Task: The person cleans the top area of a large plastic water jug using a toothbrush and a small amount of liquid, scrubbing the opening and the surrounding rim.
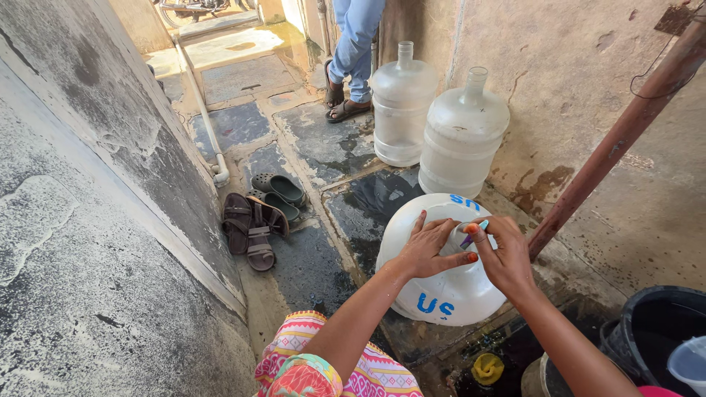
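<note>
Jug: big white plastic water jug (pixel 441 294) with blue lettering, lying tipped on the wet stone floor (pixel 323 257) at about 5 o'clock in our head view, just in front of our knees.
Left hand: our left hand (pixel 430 250) lies flat on the jug's upper curve, fingers spread and pressing down.
Right hand: our right hand (pixel 504 257) sits at the jug's 1 o'clock side, thumb and forefinger pinched on a small bluish cap or seal (pixel 474 231); we cannot tell exactly what it is.
Handling: we judge the jug stiff-walled yet slightly springy, light if empty, and slick where wet; being round, it would roll unless pinned.
Grip: the neck or the broad shoulder seem the surest holds.
Neighbours: two clear upright jugs (pixel 434 125) stand at 12 o'clock, touching each other.
Elsewhere: sandals (pixel 257 217) at 10 o'clock, a person's legs (pixel 353 51) at 12, a dark bucket (pixel 654 331) at 4, a rusty pipe (pixel 625 132) at 2.
</note>
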